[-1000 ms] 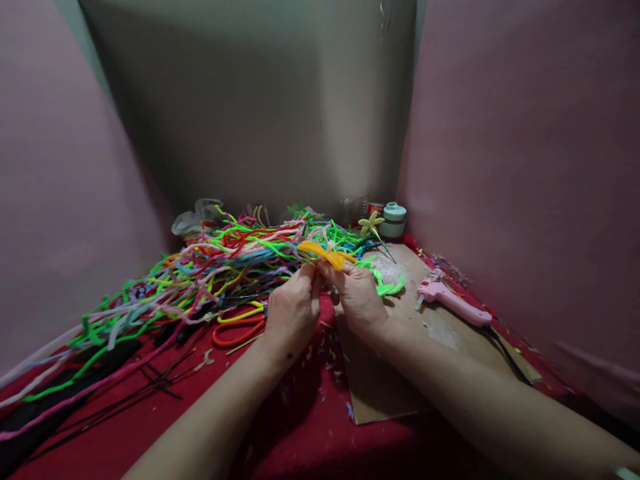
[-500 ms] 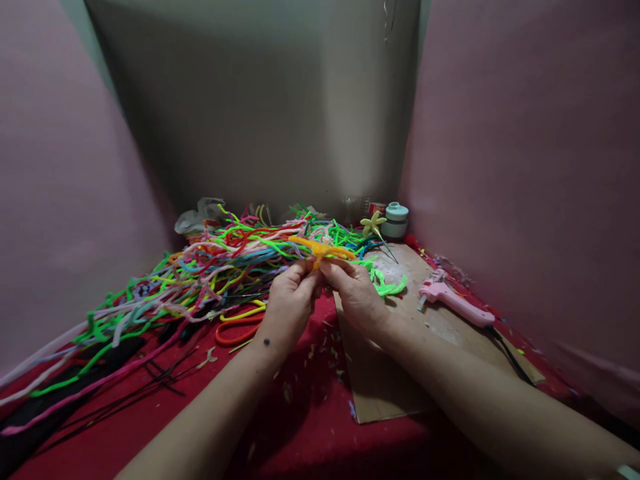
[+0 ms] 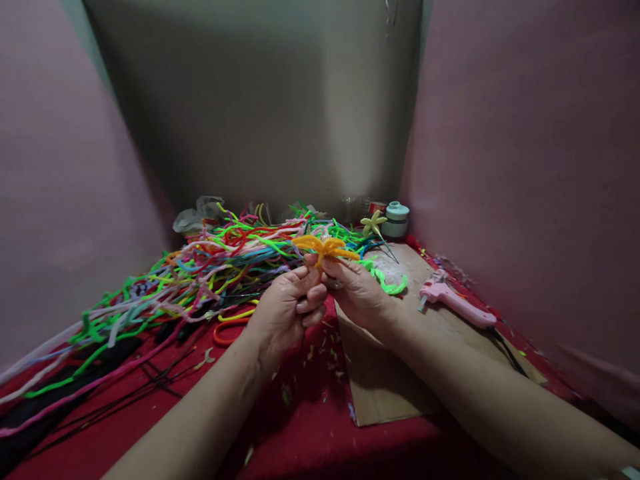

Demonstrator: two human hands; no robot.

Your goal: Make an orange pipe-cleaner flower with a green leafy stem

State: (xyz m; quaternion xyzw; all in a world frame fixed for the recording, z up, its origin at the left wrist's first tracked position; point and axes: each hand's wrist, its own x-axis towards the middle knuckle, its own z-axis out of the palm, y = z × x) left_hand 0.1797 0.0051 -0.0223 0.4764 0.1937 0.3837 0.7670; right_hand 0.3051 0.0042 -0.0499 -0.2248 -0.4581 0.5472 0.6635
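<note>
A tangled heap of bright pipe cleaners (image 3: 200, 267) lies at the left of the red-covered table (image 3: 310, 427). Just right of it, the left hand (image 3: 283, 310) and right hand (image 3: 357, 290) meet, fingers pinched on the base of a small orange pipe-cleaner flower (image 3: 324, 247), held above the table. Its petals look spread already, though no stem can be made out. A pink glue gun (image 3: 453, 300) lies unused on the cardboard sheet (image 3: 390, 387).
</note>
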